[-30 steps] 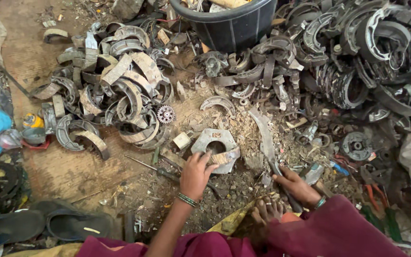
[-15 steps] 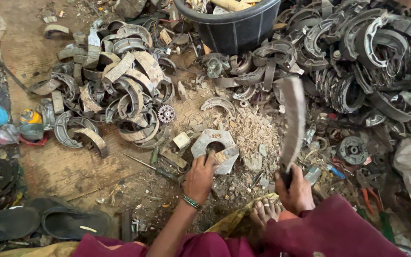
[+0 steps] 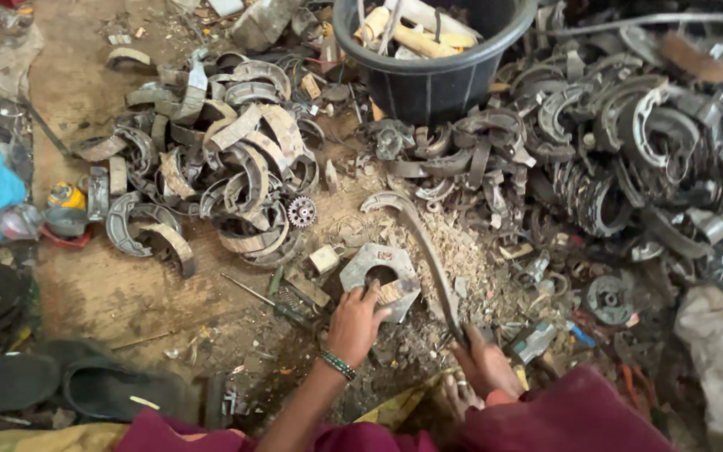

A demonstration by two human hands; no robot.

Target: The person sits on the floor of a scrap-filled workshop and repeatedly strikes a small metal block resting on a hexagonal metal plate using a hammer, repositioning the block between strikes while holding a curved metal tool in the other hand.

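My left hand (image 3: 356, 322), with a beaded bracelet on the wrist, presses a small brownish piece (image 3: 398, 290) onto a grey hexagonal metal block (image 3: 367, 264) with a round hole, which lies on the dirt floor. My right hand (image 3: 485, 366) grips the handle of a long, curved, dark blade (image 3: 425, 248). The blade lies low, running up and left from the hand along the right side of the block. Shavings and dust (image 3: 470, 251) cover the floor to the right of the block. My foot (image 3: 458, 393) shows beside the right hand.
A black bucket (image 3: 430, 71) with pale sticks stands at the top. Piles of curved metal brake shoes lie at left (image 3: 211, 159) and right (image 3: 612, 142). A small gear (image 3: 301, 211), dark sandals (image 3: 85, 385) and a white sack (image 3: 721, 351) are nearby.
The blade was lifted upright half a second ago; it has now come down beside the hexagonal block. My left hand stayed on the block.
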